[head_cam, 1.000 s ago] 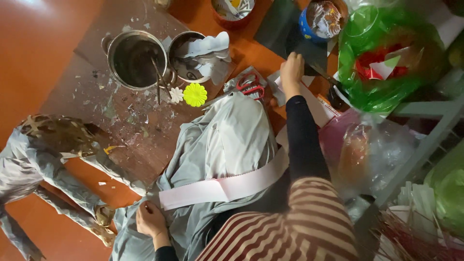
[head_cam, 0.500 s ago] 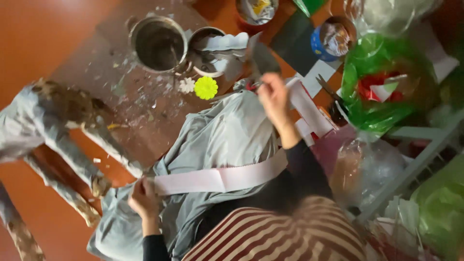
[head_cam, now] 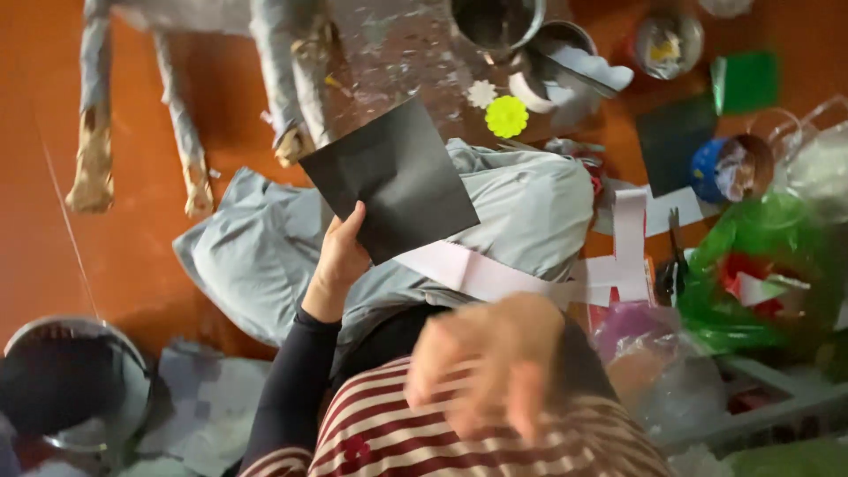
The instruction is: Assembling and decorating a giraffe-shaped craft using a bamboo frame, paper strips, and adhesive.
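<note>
Head view. Item: black card sheet (head_cam: 397,181), flat and near-square, so it has no marked long axis. It is turned diamond-wise, edges running diagonally across the frame, one corner pointing away from the person towards the metal pot (head_cam: 495,22) and the opposite corner towards the lap.

Location: raised over the grey cloth (head_cam: 256,252) that covers the knees, overlapping the end of a pale pink paper strip (head_cam: 495,276).

Hands: left hand (head_cam: 340,256) pinches the sheet at its near edge, thumb on top. Right hand (head_cam: 486,362) is blurred and close to the camera, fingers loose and hanging, nothing in it.

Step, as judged: sheet picked up and held out for inspection or placing. Gripped at one edge only, it would need support on a free edge for steady handling.

Surroundings: yellow paper flower (head_cam: 506,117) just beyond the cloth; paper-covered figure legs (head_cam: 181,132) on the orange floor (head_cam: 53,221); green plastic bag (head_cam: 760,256) at far right.
</note>
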